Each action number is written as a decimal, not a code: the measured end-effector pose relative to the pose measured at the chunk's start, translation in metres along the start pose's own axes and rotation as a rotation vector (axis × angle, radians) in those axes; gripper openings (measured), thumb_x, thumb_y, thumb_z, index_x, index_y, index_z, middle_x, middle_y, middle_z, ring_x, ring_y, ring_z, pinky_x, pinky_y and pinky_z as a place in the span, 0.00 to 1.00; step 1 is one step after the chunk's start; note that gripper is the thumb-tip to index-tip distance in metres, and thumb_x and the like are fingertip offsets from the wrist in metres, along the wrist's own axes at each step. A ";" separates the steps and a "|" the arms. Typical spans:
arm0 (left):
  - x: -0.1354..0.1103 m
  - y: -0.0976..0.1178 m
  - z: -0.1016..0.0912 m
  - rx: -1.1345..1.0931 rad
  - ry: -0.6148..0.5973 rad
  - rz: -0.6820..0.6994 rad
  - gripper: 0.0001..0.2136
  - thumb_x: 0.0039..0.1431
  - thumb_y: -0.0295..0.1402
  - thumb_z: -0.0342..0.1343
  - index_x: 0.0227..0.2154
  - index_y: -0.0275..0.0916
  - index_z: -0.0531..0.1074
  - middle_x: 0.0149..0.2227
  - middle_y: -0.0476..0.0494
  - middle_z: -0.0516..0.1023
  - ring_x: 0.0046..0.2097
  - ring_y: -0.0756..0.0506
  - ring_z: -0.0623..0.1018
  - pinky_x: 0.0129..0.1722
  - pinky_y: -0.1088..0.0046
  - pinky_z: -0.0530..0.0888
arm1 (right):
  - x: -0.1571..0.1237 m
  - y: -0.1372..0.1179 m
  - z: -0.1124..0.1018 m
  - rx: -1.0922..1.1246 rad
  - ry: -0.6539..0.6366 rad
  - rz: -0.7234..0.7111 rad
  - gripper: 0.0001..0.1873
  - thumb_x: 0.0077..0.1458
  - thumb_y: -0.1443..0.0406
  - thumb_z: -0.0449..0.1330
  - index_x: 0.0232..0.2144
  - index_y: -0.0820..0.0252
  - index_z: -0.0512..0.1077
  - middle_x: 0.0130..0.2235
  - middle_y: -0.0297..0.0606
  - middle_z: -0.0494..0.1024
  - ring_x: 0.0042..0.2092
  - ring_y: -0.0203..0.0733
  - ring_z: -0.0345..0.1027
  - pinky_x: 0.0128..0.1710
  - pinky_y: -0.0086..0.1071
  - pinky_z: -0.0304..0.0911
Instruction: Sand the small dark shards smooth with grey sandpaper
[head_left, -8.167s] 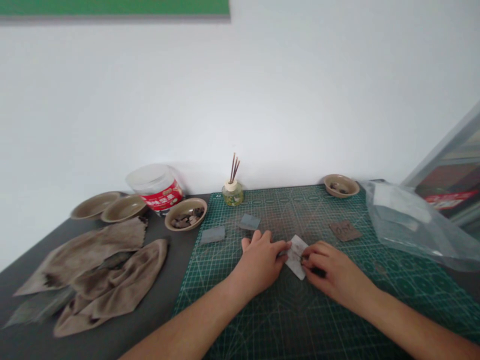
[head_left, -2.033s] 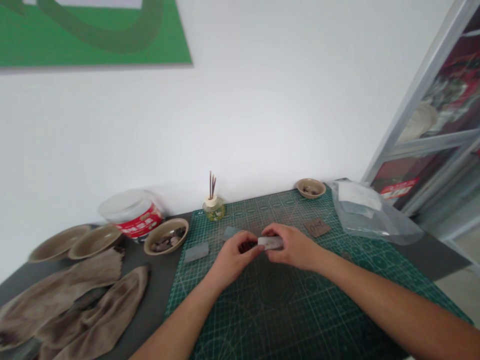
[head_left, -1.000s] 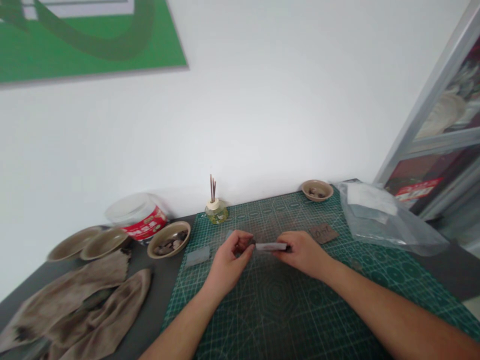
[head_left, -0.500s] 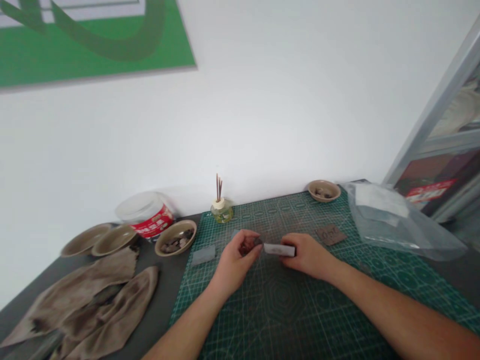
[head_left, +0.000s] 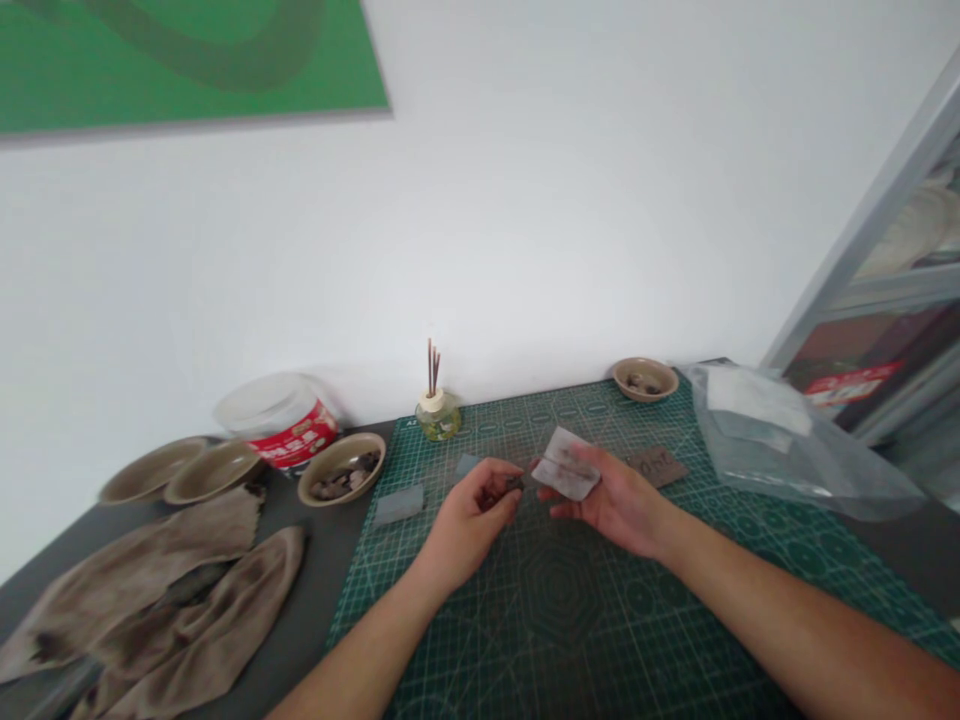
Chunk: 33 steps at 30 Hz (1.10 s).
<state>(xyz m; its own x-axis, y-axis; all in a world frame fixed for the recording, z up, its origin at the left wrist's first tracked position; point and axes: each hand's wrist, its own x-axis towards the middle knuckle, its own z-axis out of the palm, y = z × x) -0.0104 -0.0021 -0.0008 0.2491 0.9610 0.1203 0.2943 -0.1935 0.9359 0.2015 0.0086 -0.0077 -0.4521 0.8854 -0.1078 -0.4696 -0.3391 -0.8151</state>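
Left hand (head_left: 469, 515) pinches a dark chip (head_left: 511, 486), right hand (head_left: 619, 503) holds white paper (head_left: 566, 464) — tan bowl (head_left: 341, 442) holds chips (head_left: 341, 487).

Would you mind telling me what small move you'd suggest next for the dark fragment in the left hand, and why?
I'd probably bring the small dark fragment, pinched in the left hand, onto the white sheet held in the right hand, since the two sit close together and the sheet lies open.

the left forearm (head_left: 352, 652) and right forearm (head_left: 780, 615) were bare and lean, narrowing to the wrists, and the left hand (head_left: 469, 515) and right hand (head_left: 619, 503) were bare too, with slim, long fingers (the nails were too small to make out).
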 end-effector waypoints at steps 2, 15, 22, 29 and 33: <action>0.000 0.000 0.000 -0.023 -0.007 0.001 0.10 0.58 0.35 0.56 0.42 0.39 0.71 0.26 0.53 0.69 0.29 0.50 0.71 0.30 0.75 0.68 | 0.004 0.000 -0.004 0.015 0.078 -0.029 0.16 0.55 0.54 0.61 0.40 0.58 0.73 0.41 0.40 0.77 0.39 0.42 0.72 0.38 0.34 0.69; -0.005 0.001 0.011 -0.205 -0.111 -0.096 0.07 0.58 0.34 0.58 0.38 0.38 0.71 0.30 0.48 0.77 0.32 0.48 0.77 0.36 0.71 0.73 | 0.001 0.006 0.005 -0.113 0.046 -0.145 0.15 0.47 0.61 0.69 0.36 0.59 0.72 0.33 0.33 0.76 0.31 0.36 0.69 0.32 0.30 0.65; -0.009 0.006 0.016 -0.343 -0.122 -0.091 0.08 0.52 0.31 0.63 0.30 0.38 0.68 0.31 0.47 0.79 0.34 0.46 0.79 0.37 0.69 0.74 | -0.003 0.013 0.012 -0.330 0.009 -0.168 0.15 0.55 0.56 0.62 0.39 0.54 0.63 0.30 0.28 0.72 0.26 0.35 0.68 0.26 0.30 0.64; -0.008 0.004 0.015 -0.385 -0.070 -0.119 0.11 0.48 0.30 0.66 0.34 0.38 0.72 0.31 0.46 0.80 0.34 0.45 0.80 0.39 0.66 0.75 | -0.006 0.010 0.018 -0.499 -0.019 -0.192 0.12 0.56 0.57 0.61 0.35 0.59 0.68 0.27 0.30 0.71 0.26 0.33 0.64 0.27 0.28 0.60; -0.010 0.001 0.017 -0.324 0.049 -0.099 0.11 0.45 0.32 0.68 0.31 0.38 0.73 0.29 0.49 0.78 0.33 0.47 0.78 0.35 0.71 0.74 | -0.006 0.009 0.015 -0.504 -0.012 -0.207 0.11 0.54 0.58 0.63 0.33 0.61 0.73 0.29 0.32 0.72 0.29 0.34 0.63 0.28 0.28 0.58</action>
<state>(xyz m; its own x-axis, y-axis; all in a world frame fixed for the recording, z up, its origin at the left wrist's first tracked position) 0.0033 -0.0157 -0.0063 0.1868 0.9819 0.0319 0.0042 -0.0332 0.9994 0.1884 -0.0048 -0.0054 -0.3989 0.9127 0.0884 -0.1297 0.0393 -0.9908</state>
